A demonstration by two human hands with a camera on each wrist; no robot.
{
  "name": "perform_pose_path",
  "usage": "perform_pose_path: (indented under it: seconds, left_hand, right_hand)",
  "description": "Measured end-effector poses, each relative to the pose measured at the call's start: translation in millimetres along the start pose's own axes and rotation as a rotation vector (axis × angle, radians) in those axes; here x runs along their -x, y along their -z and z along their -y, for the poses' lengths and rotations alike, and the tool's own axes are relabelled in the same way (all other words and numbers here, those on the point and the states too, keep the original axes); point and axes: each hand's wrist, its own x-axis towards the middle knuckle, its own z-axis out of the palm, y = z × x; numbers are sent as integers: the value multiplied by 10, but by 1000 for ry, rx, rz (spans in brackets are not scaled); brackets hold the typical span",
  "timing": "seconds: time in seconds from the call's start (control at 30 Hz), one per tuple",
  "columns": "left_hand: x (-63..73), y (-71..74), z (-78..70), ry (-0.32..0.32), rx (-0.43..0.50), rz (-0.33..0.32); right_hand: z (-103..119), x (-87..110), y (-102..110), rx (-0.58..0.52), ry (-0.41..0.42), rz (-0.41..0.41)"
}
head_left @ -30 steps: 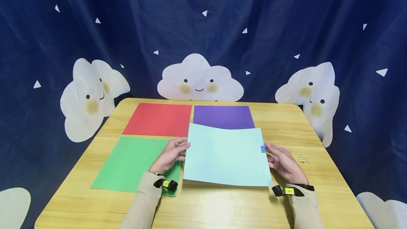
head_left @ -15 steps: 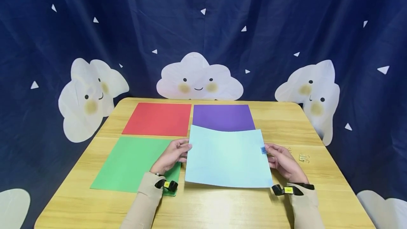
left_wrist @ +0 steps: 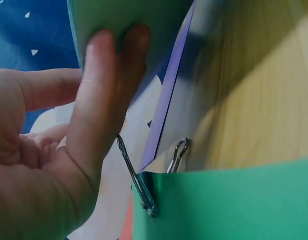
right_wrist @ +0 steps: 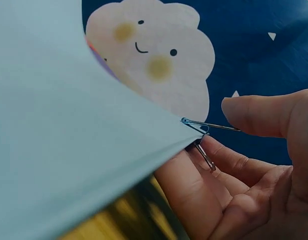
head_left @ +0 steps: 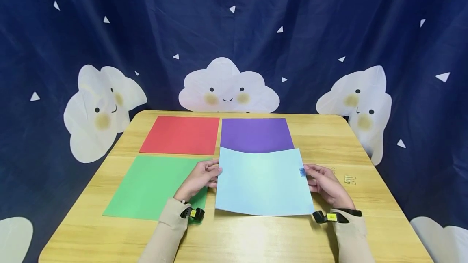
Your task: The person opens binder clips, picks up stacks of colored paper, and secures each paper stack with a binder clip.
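A light blue sheet of paper is held up between both hands, its far edge sagging in the middle. My left hand pinches its left edge between thumb and fingers. At the right edge sits a blue binder clip, its wire handles raised on either side of the paper. My right hand grips there: the thumb is at the upper handle's end, and fingers curl under the paper beside the lower handle. Below my left hand lies green paper with a dark binder clip on its edge.
Red paper lies at the back left of the wooden table. Purple paper is beside it, its near part hidden by the blue sheet. Loose gold binder clips lie right of my right hand. A dark blue cloud-patterned curtain hangs behind.
My left hand and the left edge of the light blue sheet have shifted slightly right, and the sheet sags more. The right hand stays nearly in place. The head view has tilted down a little.
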Motion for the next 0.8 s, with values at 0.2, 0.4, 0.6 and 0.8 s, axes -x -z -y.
perform_pose_path:
  seconds: [0.2,0.4,0.6,0.8]
  left_hand:
    - [61,-36,-89,-21,-109,-6]
    - [104,-85,-145,-38,-157,-6]
    - [220,-88,-119,25,-183,9]
    - [347,-115,-129,16,-227,-21]
  right_hand:
    - [30,15,5,18,15,5]
    - [-17,43,31,12,17,23]
    - [-111,85,38,-4,-17,77]
    - [-108,100,38,28,-29,90]
